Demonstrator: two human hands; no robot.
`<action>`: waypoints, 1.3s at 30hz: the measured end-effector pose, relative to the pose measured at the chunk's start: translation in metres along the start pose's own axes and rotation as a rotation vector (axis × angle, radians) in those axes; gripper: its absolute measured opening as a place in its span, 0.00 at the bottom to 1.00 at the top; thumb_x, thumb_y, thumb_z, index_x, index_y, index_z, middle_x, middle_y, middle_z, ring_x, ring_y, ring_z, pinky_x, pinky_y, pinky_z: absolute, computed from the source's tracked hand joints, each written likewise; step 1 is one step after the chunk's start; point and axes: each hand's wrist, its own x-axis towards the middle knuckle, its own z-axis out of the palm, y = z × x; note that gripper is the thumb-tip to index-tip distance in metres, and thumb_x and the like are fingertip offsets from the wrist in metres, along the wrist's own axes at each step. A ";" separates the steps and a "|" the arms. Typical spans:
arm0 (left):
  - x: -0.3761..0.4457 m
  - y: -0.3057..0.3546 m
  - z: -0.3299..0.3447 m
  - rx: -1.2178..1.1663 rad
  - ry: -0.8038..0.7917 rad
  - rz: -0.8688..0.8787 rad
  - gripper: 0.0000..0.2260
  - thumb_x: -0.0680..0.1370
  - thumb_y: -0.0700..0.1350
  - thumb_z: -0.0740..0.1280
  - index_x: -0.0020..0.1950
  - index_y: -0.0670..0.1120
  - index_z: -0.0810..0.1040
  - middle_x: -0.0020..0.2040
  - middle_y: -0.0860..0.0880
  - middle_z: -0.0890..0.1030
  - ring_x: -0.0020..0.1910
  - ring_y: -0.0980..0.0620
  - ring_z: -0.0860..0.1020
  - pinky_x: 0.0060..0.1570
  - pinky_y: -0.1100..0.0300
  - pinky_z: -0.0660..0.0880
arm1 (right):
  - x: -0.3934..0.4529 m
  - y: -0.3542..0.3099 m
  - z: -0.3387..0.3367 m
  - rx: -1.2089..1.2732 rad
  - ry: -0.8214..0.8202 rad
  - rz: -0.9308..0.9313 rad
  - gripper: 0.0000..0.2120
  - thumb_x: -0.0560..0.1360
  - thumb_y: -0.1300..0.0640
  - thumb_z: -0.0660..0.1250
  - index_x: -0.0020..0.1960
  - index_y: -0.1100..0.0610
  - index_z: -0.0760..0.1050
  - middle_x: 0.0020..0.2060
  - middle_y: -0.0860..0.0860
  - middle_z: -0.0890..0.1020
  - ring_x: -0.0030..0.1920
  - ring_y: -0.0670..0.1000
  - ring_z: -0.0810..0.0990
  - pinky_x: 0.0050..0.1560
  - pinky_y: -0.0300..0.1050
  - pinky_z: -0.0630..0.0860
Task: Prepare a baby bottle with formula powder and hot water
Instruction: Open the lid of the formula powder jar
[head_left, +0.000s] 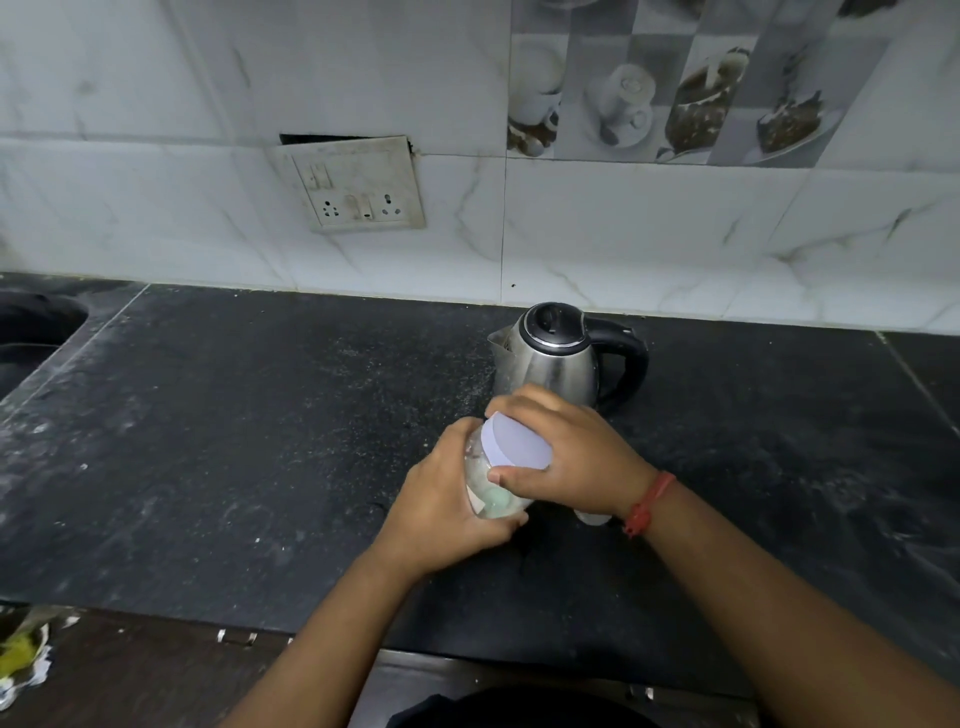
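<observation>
Left hand (447, 499): wraps clear jar (485, 488) body (tilted, above worktop (234, 441)).
Right hand (563, 457): clamps white lid (514, 439).
Kettle (556, 358): just behind hands.
Room: open leftward.

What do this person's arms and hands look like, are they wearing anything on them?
Both forearms are bare, with no sleeves showing up to the frame edge. The left hand has no glove, ring or band that can be seen. The right hand is also ungloved, and a red thread bracelet with a small knot or charm hanging from it circles that wrist. No watch shows.
</observation>
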 end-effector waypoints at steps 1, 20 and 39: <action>0.000 0.001 0.000 0.002 0.027 0.006 0.39 0.63 0.57 0.80 0.68 0.63 0.63 0.60 0.62 0.78 0.56 0.61 0.79 0.52 0.59 0.78 | 0.000 -0.003 0.001 -0.016 0.020 0.014 0.30 0.69 0.32 0.65 0.69 0.41 0.69 0.61 0.40 0.71 0.58 0.46 0.77 0.56 0.47 0.76; 0.004 0.023 -0.014 -0.065 0.011 -0.021 0.33 0.61 0.53 0.79 0.58 0.66 0.63 0.51 0.65 0.79 0.48 0.63 0.80 0.45 0.64 0.78 | 0.007 -0.003 -0.001 0.044 0.228 -0.070 0.26 0.70 0.32 0.63 0.62 0.45 0.75 0.52 0.41 0.73 0.51 0.43 0.76 0.50 0.52 0.78; 0.017 -0.006 -0.023 -0.230 -0.109 -0.003 0.39 0.66 0.44 0.82 0.66 0.65 0.62 0.62 0.58 0.76 0.59 0.59 0.79 0.54 0.61 0.79 | 0.009 -0.007 -0.014 0.275 -0.078 -0.026 0.36 0.72 0.60 0.70 0.76 0.41 0.63 0.70 0.41 0.66 0.71 0.41 0.66 0.69 0.36 0.67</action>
